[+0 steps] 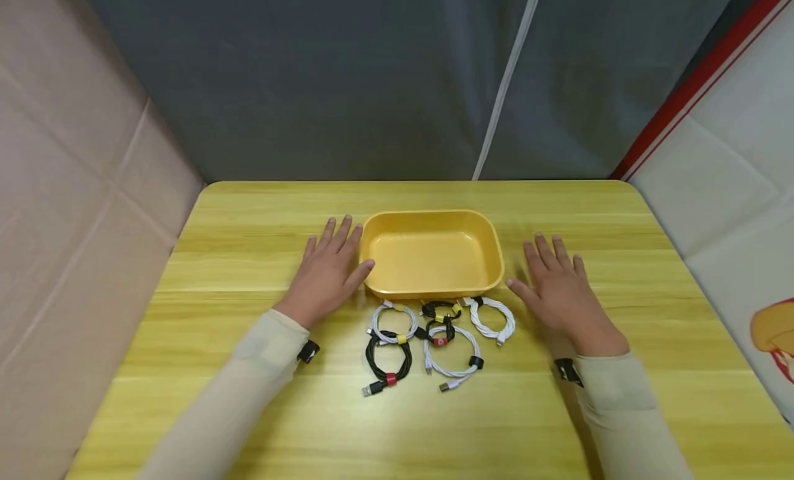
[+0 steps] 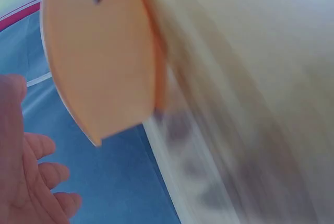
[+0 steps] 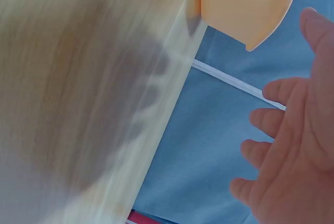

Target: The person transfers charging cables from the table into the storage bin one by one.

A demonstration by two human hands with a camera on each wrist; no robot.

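We see a yellow tray [image 1: 432, 254] on a wooden table [image 1: 248, 218], and we take it as our landmark. Our left hand [image 1: 327, 272] lies flat on the table just left of the tray, fingers straight and spread, thumb touching the tray's left rim, grasping nothing. Our right hand [image 1: 558, 287] rests flat to the right of the tray, a little apart from it, fingers also relaxed and holding nothing. Just in front of the tray, between our hands, lie coiled cables: white cables [image 1: 493, 319] and black cables [image 1: 387, 359], each bundled with a small tie
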